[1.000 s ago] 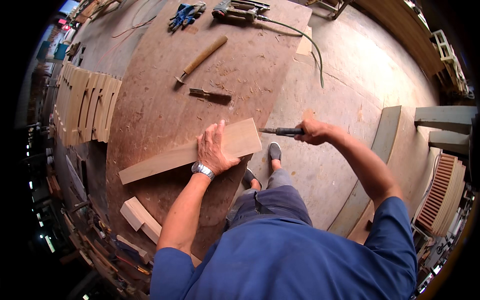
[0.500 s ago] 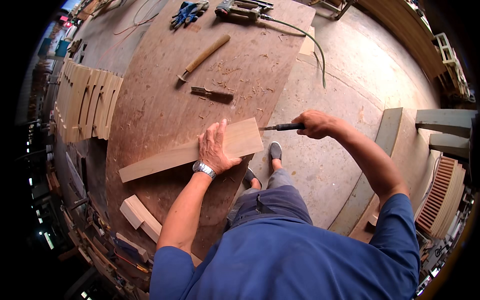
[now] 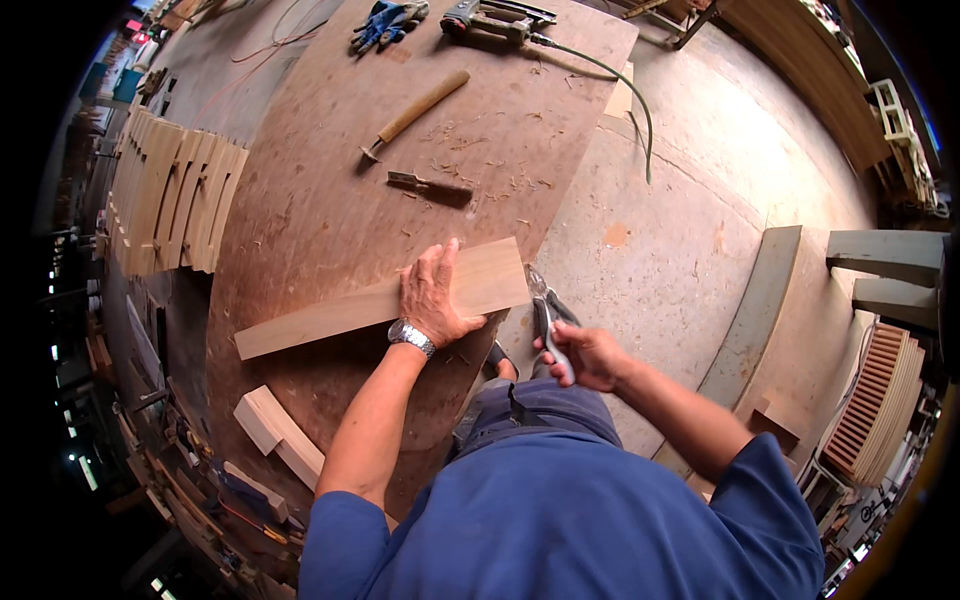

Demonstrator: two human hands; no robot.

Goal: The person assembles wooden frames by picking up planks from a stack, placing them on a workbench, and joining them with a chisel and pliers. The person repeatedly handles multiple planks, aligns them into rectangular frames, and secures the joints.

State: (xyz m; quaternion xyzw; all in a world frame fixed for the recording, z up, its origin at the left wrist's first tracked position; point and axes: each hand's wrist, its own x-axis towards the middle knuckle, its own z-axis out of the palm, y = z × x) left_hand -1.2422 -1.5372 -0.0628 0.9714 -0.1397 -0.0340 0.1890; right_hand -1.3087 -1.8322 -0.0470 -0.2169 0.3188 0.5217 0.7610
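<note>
A tapered pale wooden board lies slantwise on the brown worktable, its wide end at the right edge. My left hand grips it near the wide end, fingers over the top and thumb on the near side. In my right hand is a pair of pliers with grey and black handles, which stand somewhat apart. The pliers' jaws point away from me, right beside the board's wide end face. Whether the jaws touch the wood or hold anything is too small to tell.
Farther up the worktable lie a chisel, a wooden-handled hammer, blue gloves and a nail gun with a green hose. Wood shavings are scattered about. Stacked wooden parts stand at the left, and a wood block lies nearer.
My right hand has come down and left, closer to my body. The pliers have swung from pointing left to pointing away from me. My left hand stays on the board.
</note>
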